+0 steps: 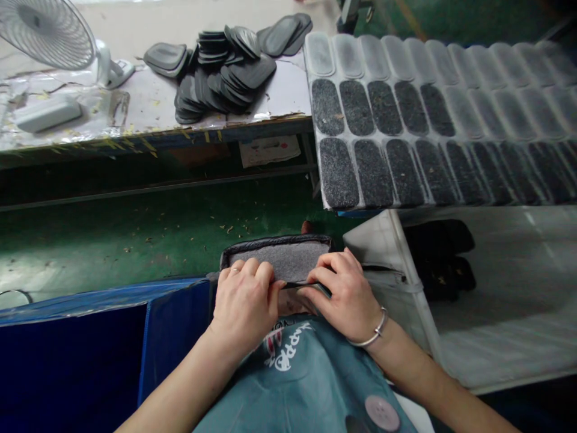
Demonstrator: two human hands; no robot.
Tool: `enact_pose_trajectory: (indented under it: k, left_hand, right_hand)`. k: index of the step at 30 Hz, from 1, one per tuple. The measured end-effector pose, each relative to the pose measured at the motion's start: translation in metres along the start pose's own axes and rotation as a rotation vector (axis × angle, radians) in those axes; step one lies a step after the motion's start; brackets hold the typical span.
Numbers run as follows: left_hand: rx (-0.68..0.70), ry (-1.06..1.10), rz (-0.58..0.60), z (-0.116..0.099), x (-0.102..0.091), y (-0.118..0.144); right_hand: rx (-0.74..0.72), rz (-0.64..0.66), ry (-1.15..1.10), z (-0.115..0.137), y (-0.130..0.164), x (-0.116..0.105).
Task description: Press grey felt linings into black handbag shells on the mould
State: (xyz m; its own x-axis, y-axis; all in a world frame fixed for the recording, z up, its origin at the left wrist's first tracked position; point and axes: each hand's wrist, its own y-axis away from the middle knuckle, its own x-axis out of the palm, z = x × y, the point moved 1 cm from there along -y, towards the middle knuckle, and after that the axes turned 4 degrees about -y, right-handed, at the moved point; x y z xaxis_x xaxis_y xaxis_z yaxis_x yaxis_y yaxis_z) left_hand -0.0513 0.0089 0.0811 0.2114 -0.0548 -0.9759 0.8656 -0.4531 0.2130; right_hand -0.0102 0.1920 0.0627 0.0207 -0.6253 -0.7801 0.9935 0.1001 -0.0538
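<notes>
The blue bin [90,349] at the lower left filled much of that corner, but its inside was too dark to show any contents, and the frame cut off its lower part. To the right stood a white bin [496,337]; dark pieces [439,258] lay in its far left corner, too shadowed to make out. Above it, a board of grey felt pads [406,126] ran off the right edge, its far rows blurred under a clear film. On the worn workbench [135,114] at the top left, a loose heap of black moulded pads [225,72] sat near the right end, with a white fan [49,33] cut off at the left corner.

The grey felt piece [282,255] lay over the person's lap, above the teal apron [306,379], its long axis running left to right (the near edge was hidden behind the fingers). The left hand [246,300] was closed on its near left edge, thumb and fingers pinching a thin dark strip [300,284]. The right hand [347,291] was curled over the near right edge, gripping the same strip and piece.
</notes>
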Motion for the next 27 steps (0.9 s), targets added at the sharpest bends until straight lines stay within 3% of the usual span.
enact_pose_trajectory:
  k: [14,20,27]
  left_hand:
    - [0.014,0.012,0.014,-0.001,-0.004,-0.002]
    - [0.029,-0.041,0.0,-0.001,-0.005,-0.002]
    - [0.039,-0.098,-0.013,-0.005,-0.008,-0.001]
  right_hand:
    - [0.127,0.094,-0.005,0.008,-0.013,-0.003]
    - [0.195,0.051,-0.002,0.007,-0.019,-0.001]
    - [-0.013,-0.055,-0.14,-0.016,-0.002,-0.005]
